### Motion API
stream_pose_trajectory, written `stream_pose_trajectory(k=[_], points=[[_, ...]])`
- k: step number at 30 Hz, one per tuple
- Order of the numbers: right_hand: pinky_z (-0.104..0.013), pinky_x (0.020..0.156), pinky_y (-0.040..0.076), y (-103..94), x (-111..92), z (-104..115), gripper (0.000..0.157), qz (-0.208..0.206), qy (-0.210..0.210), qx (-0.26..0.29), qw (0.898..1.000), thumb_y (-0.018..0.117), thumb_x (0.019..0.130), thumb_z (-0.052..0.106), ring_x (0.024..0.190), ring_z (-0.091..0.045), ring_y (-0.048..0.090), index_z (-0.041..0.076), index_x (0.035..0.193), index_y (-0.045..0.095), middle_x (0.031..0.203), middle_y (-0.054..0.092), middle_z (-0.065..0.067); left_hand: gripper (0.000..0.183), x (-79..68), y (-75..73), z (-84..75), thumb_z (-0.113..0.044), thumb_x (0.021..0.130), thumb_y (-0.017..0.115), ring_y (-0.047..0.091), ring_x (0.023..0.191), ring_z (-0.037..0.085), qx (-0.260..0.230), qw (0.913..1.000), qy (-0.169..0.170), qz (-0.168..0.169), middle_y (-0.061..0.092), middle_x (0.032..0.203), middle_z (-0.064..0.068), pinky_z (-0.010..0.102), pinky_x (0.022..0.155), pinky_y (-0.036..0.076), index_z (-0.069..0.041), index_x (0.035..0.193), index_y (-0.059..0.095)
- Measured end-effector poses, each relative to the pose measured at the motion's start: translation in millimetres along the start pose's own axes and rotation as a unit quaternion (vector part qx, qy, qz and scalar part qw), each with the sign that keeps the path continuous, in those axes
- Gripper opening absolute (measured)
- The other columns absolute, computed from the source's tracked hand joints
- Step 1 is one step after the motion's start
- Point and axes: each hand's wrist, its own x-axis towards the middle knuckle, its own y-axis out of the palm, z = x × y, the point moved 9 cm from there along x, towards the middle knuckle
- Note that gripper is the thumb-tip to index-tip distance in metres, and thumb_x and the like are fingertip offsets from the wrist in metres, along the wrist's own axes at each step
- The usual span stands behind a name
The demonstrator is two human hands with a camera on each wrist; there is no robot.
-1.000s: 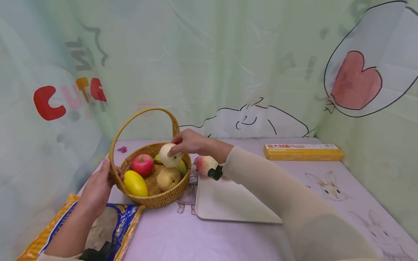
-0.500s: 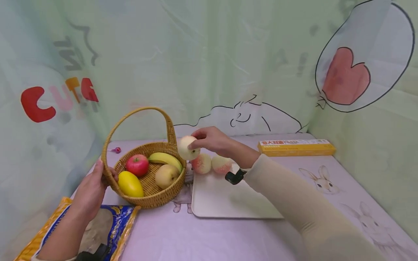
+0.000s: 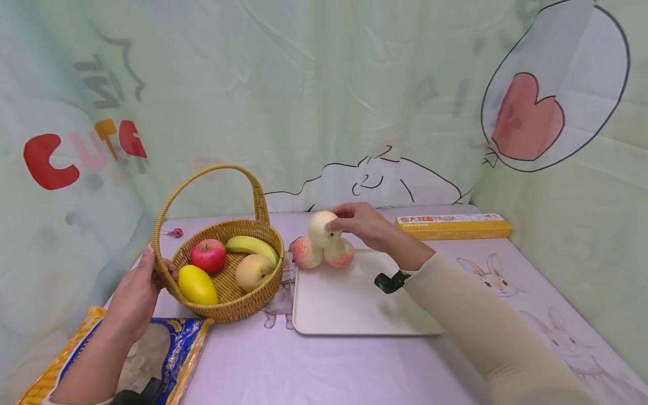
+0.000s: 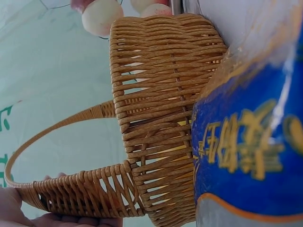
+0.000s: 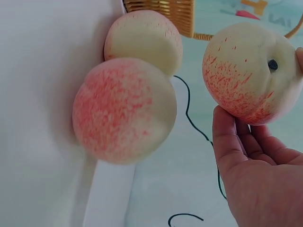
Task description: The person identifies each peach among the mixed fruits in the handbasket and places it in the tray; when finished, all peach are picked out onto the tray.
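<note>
Logging from my remote station, basket [image 3: 242, 306] as landmark. Right of it, the right hand [image 3: 365, 226] pinches a peach [image 3: 322, 228] between thumb and fingers, spread about as wide as the fruit; my right wrist view shows it apart from two more peaches [image 5: 124, 111], which sit at the basket-side end of a pale tray [image 3: 349, 306]. The left hand [image 3: 135, 289] grips the handle's base at the basket's left, fingers partly hidden. Inside the basket: red apple [image 3: 208, 256], banana [image 3: 251, 246], pear [image 3: 253, 272], yellow oval fruit [image 3: 198, 285]. Blue-and-orange bag [image 3: 179, 349] in front of the basket, toward its left.
</note>
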Motion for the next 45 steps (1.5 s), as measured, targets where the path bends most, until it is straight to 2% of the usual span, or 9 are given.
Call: stream_pose_trajectory(k=[4,12,21,27,33,45], points=[[-0.044,0.109,0.042,-10.9,-5,-6,0.044,-0.012,-0.002,0.014,1.0,0.075,0.091,0.019,0.113,-0.026,0.057,0.0,0.13,0.064,0.118,0.069,-0.01,0.056,-0.4,-0.7,1.2,-0.061,0.107,0.026,0.054,0.102,0.012,0.0,1.0,-0.005,-0.002,0.058,0.101,-0.005,0.012,0.091,0.042,-0.012,0.114,0.053],[-0.041,0.11,0.044,-31.1,-14,-23,0.048,-0.042,0.018,0.024,0.999,0.075,0.092,0.02,0.116,-0.026,0.06,0.001,0.134,0.062,0.129,0.066,-0.013,0.058,-0.3,-1.5,3.3,-0.064,0.106,0.025,0.053,0.103,0.011,0.015,0.9997,-0.02,-0.002,0.056,0.103,-0.006,0.011,0.091,0.042,-0.012,0.117,0.05],[-0.039,0.111,0.045,-48.6,-23,-37,0.05,-0.064,0.019,0.048,0.997,0.074,0.094,0.018,0.113,-0.023,0.061,-0.003,0.136,0.06,0.13,0.065,-0.015,0.06,-0.5,-0.6,0.7,-0.064,0.106,0.026,0.053,0.104,0.013,0.014,0.9998,-0.01,0.005,0.058,0.103,-0.004,0.012,0.091,0.041,-0.01,0.117,0.05],[-0.044,0.115,0.043,-55.5,-27,-47,0.049,-0.067,0.021,0.048,0.996,0.073,0.095,0.018,0.112,-0.025,0.061,-0.005,0.136,0.059,0.13,0.064,-0.015,0.059,-2.0,-2.1,2.7,-0.061,0.108,0.024,0.053,0.104,0.012,0.009,0.9999,-0.006,0.001,0.057,0.101,-0.005,0.012,0.091,0.041,-0.008,0.117,0.049],[-0.046,0.117,0.042,-60.7,-32,-67,0.047,-0.074,0.054,0.042,0.995,0.072,0.097,0.021,0.114,-0.027,0.059,-0.003,0.135,0.059,0.13,0.062,-0.016,0.061,-3.9,-2.3,5.4,-0.061,0.107,0.024,0.053,0.103,0.012,0.006,0.9999,-0.015,-0.001,0.057,0.1,-0.008,0.011,0.091,0.041,-0.006,0.118,0.047],[-0.046,0.118,0.04,-66.7,-38,-109,0.062,-0.09,0.099,0.039,0.99,0.075,0.095,0.026,0.13,-0.032,0.054,-0.006,0.143,0.051,0.145,0.053,-0.022,0.06,-2.5,-0.1,3.8,-0.063,0.106,0.023,0.05,0.106,0.012,0.018,0.9996,-0.023,0.004,0.056,0.103,-0.006,0.011,0.091,0.04,-0.01,0.119,0.047]])
